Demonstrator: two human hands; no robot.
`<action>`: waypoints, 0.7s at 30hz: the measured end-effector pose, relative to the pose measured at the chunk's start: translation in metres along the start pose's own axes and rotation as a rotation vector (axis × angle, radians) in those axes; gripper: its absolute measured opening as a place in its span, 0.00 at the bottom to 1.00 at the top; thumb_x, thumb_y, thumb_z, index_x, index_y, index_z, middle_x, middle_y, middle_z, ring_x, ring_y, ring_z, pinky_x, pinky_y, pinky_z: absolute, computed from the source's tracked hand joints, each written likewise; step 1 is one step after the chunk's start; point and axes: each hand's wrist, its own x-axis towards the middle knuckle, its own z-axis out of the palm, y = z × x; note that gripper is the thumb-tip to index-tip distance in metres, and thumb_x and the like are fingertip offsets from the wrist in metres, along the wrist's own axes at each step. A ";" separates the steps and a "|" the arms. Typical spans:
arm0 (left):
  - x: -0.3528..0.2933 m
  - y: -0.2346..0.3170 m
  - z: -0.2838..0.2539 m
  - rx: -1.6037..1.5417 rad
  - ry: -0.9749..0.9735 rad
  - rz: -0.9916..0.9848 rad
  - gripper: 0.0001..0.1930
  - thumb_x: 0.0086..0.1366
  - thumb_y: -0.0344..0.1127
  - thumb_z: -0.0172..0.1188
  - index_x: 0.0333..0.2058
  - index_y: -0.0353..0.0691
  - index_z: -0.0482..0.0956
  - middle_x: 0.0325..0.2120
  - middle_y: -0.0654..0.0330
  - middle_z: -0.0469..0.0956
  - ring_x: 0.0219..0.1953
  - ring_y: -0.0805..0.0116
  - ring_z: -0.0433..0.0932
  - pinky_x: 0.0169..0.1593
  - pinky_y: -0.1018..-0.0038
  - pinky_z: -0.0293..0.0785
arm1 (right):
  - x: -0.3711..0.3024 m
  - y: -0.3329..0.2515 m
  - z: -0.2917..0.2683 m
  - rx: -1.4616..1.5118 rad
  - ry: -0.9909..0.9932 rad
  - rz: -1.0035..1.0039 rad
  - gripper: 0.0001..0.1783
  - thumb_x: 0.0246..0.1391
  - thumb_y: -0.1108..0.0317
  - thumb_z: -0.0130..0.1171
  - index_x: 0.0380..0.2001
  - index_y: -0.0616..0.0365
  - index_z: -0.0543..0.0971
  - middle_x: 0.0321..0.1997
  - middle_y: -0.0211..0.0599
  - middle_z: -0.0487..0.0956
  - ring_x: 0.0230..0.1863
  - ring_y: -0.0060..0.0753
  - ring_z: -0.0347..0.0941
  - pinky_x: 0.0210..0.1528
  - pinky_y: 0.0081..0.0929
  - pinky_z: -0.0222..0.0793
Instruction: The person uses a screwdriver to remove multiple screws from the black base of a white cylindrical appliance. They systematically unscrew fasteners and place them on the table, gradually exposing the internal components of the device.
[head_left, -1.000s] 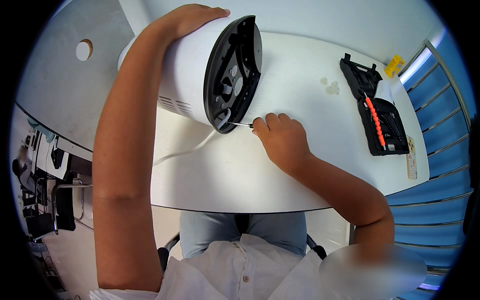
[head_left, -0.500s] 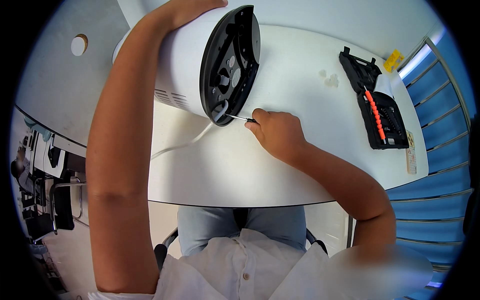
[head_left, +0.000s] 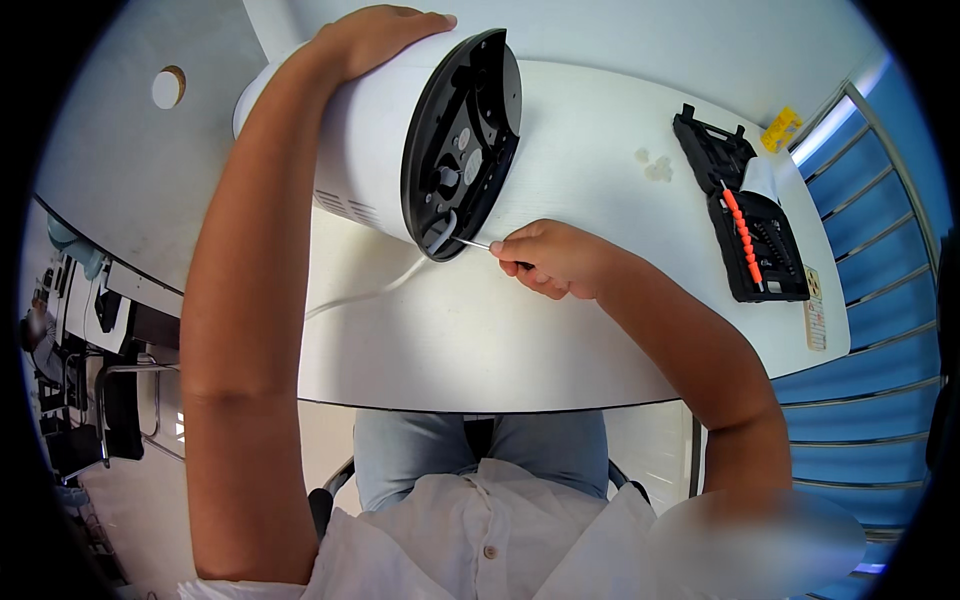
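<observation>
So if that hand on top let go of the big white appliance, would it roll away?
Probably, a little. The white appliance looks rounded and lies tilted on the table, steadied by the left hand. Its white cord looks floppy and might only drag. The right hand keeps a screwdriver at its black base.

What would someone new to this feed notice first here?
Top centre, a big white cylindrical appliance with a black underside lies tipped on the round white table, the left hand resting on top of it. The right hand holds a thin metal screwdriver with its tip at the black base's lower rim. At the right edge of the table lies an open black tool case with orange bits.
</observation>
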 end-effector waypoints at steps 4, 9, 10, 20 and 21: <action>-0.003 -0.008 0.003 -0.007 0.002 -0.002 0.34 0.57 0.69 0.43 0.51 0.54 0.79 0.44 0.57 0.81 0.44 0.56 0.79 0.57 0.69 0.64 | 0.001 0.001 0.002 -0.132 0.077 -0.001 0.20 0.61 0.53 0.51 0.23 0.57 0.71 0.11 0.24 0.60 0.13 0.18 0.48 0.17 0.19 0.43; -0.031 -0.001 -0.004 0.038 0.023 0.007 0.31 0.60 0.67 0.40 0.44 0.51 0.81 0.41 0.56 0.81 0.43 0.57 0.78 0.54 0.68 0.66 | -0.013 -0.009 0.003 -0.681 0.323 -0.252 0.19 0.58 0.53 0.55 0.28 0.60 0.74 0.19 0.28 0.68 0.21 0.24 0.63 0.24 0.27 0.58; -0.036 0.000 -0.005 0.013 0.024 -0.008 0.31 0.60 0.67 0.40 0.44 0.51 0.81 0.40 0.56 0.81 0.43 0.58 0.78 0.53 0.69 0.67 | -0.018 -0.010 -0.006 -0.702 0.348 -0.308 0.18 0.58 0.54 0.56 0.28 0.60 0.74 0.20 0.29 0.69 0.23 0.25 0.64 0.26 0.27 0.60; -0.065 -0.008 0.000 -0.017 0.258 0.112 0.25 0.61 0.59 0.47 0.32 0.42 0.82 0.31 0.52 0.80 0.36 0.55 0.76 0.45 0.66 0.68 | -0.009 0.017 -0.056 -0.174 0.675 -0.716 0.09 0.57 0.64 0.56 0.32 0.59 0.75 0.24 0.28 0.72 0.27 0.19 0.65 0.32 0.23 0.64; -0.069 -0.010 0.002 -0.025 0.302 0.155 0.25 0.61 0.57 0.48 0.31 0.41 0.81 0.30 0.51 0.80 0.35 0.54 0.76 0.44 0.65 0.68 | -0.011 0.018 -0.059 -0.199 0.721 -0.755 0.09 0.57 0.64 0.56 0.32 0.59 0.75 0.24 0.28 0.73 0.27 0.20 0.66 0.32 0.23 0.64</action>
